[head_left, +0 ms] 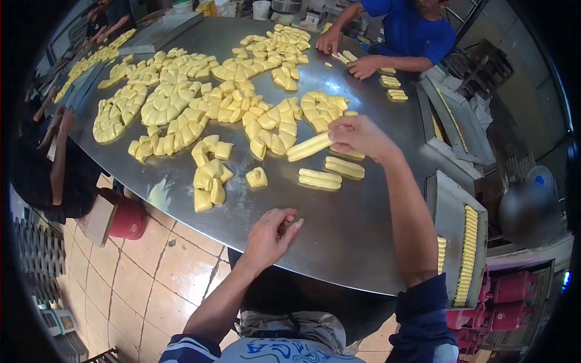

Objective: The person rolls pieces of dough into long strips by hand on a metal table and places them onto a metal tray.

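My right hand point(361, 138) pinches the end of a pale yellow dough roll pair point(310, 147), held just over the metal table. Two more roll pairs, a front one point(319, 179) and one behind it point(344, 168), lie below that hand. Near the table's front edge is my left hand point(271, 238), its fingers loosely bent and apart, holding nothing. The closest dough to it is a single small piece point(256, 177), with a cluster of cut pieces point(210, 181) to its left. Part of another roll shows behind my right wrist.
Large groups of cut dough point(169, 103) cover the table's left and back. Across the table point(369, 224), a person in blue point(411, 36) handles rolls. Metal trays point(478, 242) with rolls stand at the right. Other people stand at the left.
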Demonstrator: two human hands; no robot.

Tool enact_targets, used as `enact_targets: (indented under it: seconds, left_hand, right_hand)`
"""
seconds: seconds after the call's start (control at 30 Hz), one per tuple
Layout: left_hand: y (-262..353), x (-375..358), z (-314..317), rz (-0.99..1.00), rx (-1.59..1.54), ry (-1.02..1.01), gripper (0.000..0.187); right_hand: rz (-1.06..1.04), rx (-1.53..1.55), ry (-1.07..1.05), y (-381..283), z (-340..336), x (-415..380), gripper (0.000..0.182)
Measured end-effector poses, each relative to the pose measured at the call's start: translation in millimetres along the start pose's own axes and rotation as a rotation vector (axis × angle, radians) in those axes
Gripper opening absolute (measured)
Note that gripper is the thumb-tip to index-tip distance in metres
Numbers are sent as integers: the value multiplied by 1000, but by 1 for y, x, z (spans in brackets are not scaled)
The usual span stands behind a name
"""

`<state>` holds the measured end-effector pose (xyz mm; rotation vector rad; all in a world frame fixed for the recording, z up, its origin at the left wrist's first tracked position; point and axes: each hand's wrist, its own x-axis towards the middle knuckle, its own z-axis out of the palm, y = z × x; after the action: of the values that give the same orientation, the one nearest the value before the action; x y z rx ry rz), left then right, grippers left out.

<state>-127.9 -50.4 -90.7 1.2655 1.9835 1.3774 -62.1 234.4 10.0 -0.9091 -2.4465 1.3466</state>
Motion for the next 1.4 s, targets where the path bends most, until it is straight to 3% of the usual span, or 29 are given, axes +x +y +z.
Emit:
enact_targets:
  seconds: [0.07,0.17,0.27,0.37,0.47,0.57,0.67,0.77,0.83,0.97,1.07,1.13,1.23,1.27,1.3,1.33,1.4]
  left_hand:
    - [1,-1,-4,7,-1,-2,23]
    - [-3,-2,-2,74,-16,31,19]
    - [-4,-1,-1,111,-22,35,16]
    - [-6,1,1,75,-48,29,16]
    - [-5,1,1,67,-26,33,16]
    - [-5,1,1,59,-9,47,15]
    - [-2,1,1,27,-18,48,15]
    - [-1,1,0,35,0,57,15]
    - [0,2,2,48,-4,86,14]
    - [1,3,2,-47,-36,1,21]
    - [4,9,17,-194,-414,-31,39]
    - [24,13,36,-311,-1038,-164,50]
    - [61,13,56,-421,-1601,-475,45]
    - [57,15,58,-412,-1519,-531,44]
    - [51,19,59,-395,-1438,-584,42]
    - [49,23,60,-372,-1358,-632,41]
    - [50,24,58,-406,-1240,-466,39]
  right_hand:
    - [56,-494,203,14,0,13,20]
    - [-68,-558,511,48,-30,28,19]
    - [-81,-583,586,43,-44,28,17]
    - [-153,-678,460,66,-34,50,17]
    - [29,-850,318,64,2,61,17]
    - [-90,-941,399,86,27,70,18]
    - [-46,-979,344,84,21,70,18]
    - [-63,-549,348,67,-14,45,21]
    - [-41,-301,626,41,-29,3,21]
    - [-122,370,766,20,-51,-96,20]
    - [-150,764,512,11,-38,-158,18]
    - [-63,779,377,8,-18,-177,16]
    - [1,792,178,9,4,-190,15]
    - [10,792,111,11,6,-193,15]
    - [-57,693,173,10,3,-197,13]
    - [-92,621,333,9,-2,-204,13]
    - [-157,468,642,7,-14,-219,14]
